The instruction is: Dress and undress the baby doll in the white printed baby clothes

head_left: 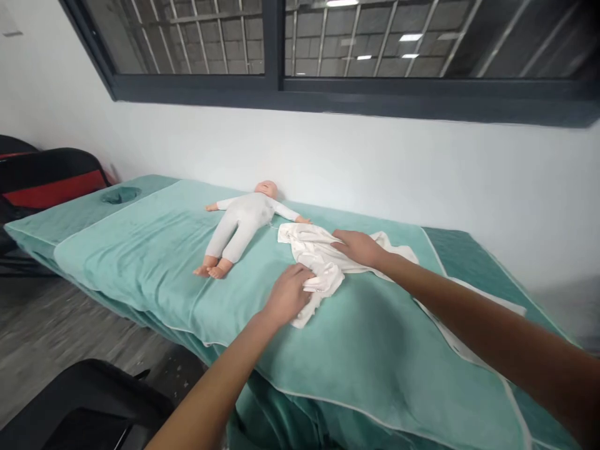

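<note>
A crumpled white garment (315, 244) lies on the green bed cover, with what look like sleeves spread out. My left hand (287, 294) has its fingers curled into the near part of it. On the far side, my right hand (360, 248) pinches the bunched fabric between thumb and fingers. To the left of the garment, a baby doll (247, 215) in a white suit lies on its back, arms spread, bare feet toward me. Neither hand touches the doll, whose one hand rests close to the garment's upper edge.
The bed (154, 250) runs along a white wall under a barred window (272, 90). Another white cloth (462, 344) lies partly under my right forearm. A face hole (120, 195) shows at the bed's left end. Black and red chairs (54, 181) stand left; a black chair (89, 406) is near me.
</note>
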### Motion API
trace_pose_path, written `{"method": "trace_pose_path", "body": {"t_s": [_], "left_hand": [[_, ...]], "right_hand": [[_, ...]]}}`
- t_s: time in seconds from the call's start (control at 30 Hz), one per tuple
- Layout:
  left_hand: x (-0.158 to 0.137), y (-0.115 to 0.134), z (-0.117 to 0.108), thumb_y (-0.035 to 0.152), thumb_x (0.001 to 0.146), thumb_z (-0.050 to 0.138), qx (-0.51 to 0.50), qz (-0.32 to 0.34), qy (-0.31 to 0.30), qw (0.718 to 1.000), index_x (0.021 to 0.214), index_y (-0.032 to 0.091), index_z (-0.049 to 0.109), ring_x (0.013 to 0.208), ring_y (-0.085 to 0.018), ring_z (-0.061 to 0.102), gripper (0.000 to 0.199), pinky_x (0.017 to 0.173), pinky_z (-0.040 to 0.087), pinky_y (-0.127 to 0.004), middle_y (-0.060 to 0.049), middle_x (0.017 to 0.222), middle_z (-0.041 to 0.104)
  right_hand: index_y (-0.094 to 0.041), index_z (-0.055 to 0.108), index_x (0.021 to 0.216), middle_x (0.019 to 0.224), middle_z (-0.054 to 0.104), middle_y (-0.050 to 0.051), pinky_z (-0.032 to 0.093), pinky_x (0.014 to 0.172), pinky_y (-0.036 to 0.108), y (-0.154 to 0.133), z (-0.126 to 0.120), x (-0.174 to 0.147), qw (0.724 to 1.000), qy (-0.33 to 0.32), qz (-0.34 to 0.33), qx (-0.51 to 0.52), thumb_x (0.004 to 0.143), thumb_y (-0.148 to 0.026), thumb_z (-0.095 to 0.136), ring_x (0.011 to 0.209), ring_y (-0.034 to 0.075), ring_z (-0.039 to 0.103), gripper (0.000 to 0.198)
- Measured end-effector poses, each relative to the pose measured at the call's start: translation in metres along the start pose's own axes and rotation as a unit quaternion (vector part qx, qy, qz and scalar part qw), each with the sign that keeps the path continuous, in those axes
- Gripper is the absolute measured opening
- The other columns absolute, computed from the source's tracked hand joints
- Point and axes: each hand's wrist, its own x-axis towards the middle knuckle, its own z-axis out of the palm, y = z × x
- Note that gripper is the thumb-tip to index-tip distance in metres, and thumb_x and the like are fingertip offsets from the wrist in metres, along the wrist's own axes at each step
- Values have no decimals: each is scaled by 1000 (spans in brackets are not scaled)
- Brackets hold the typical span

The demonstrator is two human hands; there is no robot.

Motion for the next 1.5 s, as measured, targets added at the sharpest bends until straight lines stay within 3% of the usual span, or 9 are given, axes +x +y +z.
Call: {"method": "trace_pose_path", "body": {"t_s": [0.13,0.3,0.47,0.63,0.77,0.97,1.1,1.3,1.5], "left_hand": [[1,41,-9,7,77,61,150,153,92,972,98,22,66,140,-31,36,26,113,32,-53,-11,149,44],[2,68,-15,4,82,49,212,238,54,946,91,21,62,105,-23,62,23,111,36,-47,-9,106,66],[-6,85,-22,13,84,51,196,60,119,972,104,19,60,87,-26,67,23,78,48,-35,-11,95,69],[-24,111,-35,20,82,55,82,-103,163,978,124,23,52,92,-30,68,42,75,47,-36,-8,109,70],[-41,115,-38,19,81,53,-121,-103,202,967,119,22,52,102,-25,65,38,85,50,-35,-5,114,69],[-70,64,-38,27,82,58,-217,-82,219,948,131,22,51,130,-25,51,50,112,41,-40,-11,138,54],[-98,22,-49,42,85,60,-253,-106,148,950,128,22,57,134,-29,49,47,114,39,-45,-11,138,58],[-155,-16,-86,50,85,56,-260,-189,209,924,112,17,64,122,-29,59,43,109,44,-42,-12,118,70],[-234,-71,-154,40,84,52,34,-370,163,914,108,19,60,102,-27,65,33,91,50,-36,-8,108,71]], "right_hand": [[-23,61,104,103,70,5,41,74,31,-45,-35,-64,995,8,-75,62,99,-36,39,92,23,63,26],[-24,66,100,99,70,4,41,75,32,-67,-75,-131,986,-8,-88,140,97,-42,43,89,23,62,29],[-27,63,109,100,71,4,43,66,31,-65,-91,-176,973,-64,76,206,88,-53,58,78,23,63,34],[-27,60,120,124,67,7,47,91,41,-66,-49,-188,942,-6,133,307,82,-54,67,108,31,63,46],[-27,57,128,135,61,7,38,109,47,-96,4,-171,863,69,109,489,85,-56,65,126,31,54,53],[-30,56,133,129,66,8,50,99,48,-168,43,-129,643,21,66,763,85,-53,63,121,31,60,53],[-28,60,130,130,66,8,50,100,48,-208,50,-94,580,-5,33,814,85,-52,61,121,31,60,51],[-30,58,131,137,60,6,47,105,45,-260,73,-65,579,-122,-10,806,83,-47,68,127,28,55,52],[-27,53,131,133,59,8,47,96,41,-250,135,-106,714,-257,-48,649,87,-39,65,111,22,60,47]]}}
